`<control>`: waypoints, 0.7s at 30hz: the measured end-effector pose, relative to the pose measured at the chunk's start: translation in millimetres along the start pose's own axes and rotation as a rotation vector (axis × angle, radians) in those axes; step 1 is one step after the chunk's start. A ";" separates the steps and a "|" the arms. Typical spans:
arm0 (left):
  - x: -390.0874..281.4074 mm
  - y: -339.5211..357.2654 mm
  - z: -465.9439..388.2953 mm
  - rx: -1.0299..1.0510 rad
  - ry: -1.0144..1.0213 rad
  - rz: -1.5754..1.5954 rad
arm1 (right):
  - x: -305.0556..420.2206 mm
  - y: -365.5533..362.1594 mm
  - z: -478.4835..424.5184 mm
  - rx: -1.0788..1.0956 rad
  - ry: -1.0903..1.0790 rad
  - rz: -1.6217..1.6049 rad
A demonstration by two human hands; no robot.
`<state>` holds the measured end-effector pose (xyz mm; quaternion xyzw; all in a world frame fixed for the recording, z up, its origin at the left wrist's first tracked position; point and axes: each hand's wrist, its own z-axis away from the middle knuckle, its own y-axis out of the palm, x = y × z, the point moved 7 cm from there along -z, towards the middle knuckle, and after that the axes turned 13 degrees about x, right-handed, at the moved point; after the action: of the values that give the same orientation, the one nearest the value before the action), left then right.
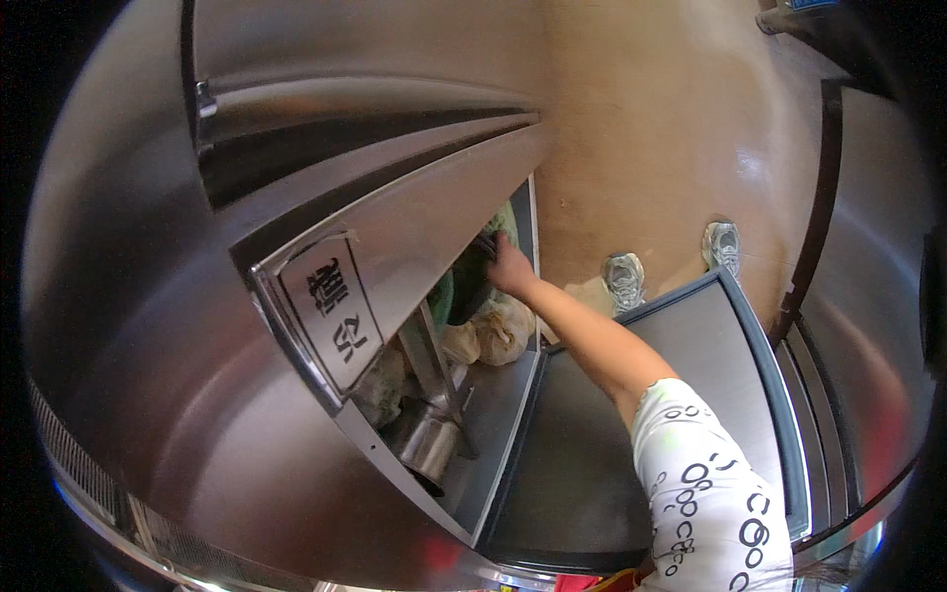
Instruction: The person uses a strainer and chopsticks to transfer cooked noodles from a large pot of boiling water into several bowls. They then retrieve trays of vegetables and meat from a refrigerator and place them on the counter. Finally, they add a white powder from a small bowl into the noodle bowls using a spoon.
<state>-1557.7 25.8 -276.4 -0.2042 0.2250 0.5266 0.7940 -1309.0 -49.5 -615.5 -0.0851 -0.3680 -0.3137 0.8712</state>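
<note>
My right hand (pixel 512 268) reaches down into an opened stainless-steel fridge compartment (pixel 492 422). Its fingers are curled beside green produce (pixel 504 216) near the compartment's front edge. They are partly in shadow, so any grip is hard to make out. Just below the hand lies a pale, rounded bundle (pixel 504 331) that looks wrapped in clear plastic. A smaller pale piece (pixel 462 343) sits at its side. Deeper in are a bag of greenish produce (pixel 380 388) and a metal cylindrical container (pixel 431 444) lying tilted. My left hand is out of view.
The fridge door (pixel 592 444) stands swung out under my forearm, dark gasket (pixel 766 362) around its rim. A metal bar (pixel 436 355) crosses the compartment. A label with writing (pixel 329 300) is on the steel front. My shoes (pixel 624 283) show on the tan floor (pixel 629 148) past the door.
</note>
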 end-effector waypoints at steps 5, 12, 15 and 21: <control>-10.7 5.7 -0.5 0.004 0.035 -0.003 | -26.8 -72.7 43.9 0.113 0.005 0.081; 42.2 14.9 -0.8 -0.259 -0.173 1.347 | -35.3 -158.6 112.4 0.236 -0.007 0.258; 75.3 29.9 1.3 -0.577 -0.408 2.142 | -42.5 -203.1 138.9 0.305 0.028 0.352; 101.5 -2.6 -38.2 -0.551 -0.293 2.284 | -45.4 -256.1 183.8 0.342 0.075 0.437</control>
<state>-1525.8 79.0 -365.4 0.0133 0.0631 0.9798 -0.1891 -1597.2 -159.8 -536.8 -0.0023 -0.3560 -0.0545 0.9329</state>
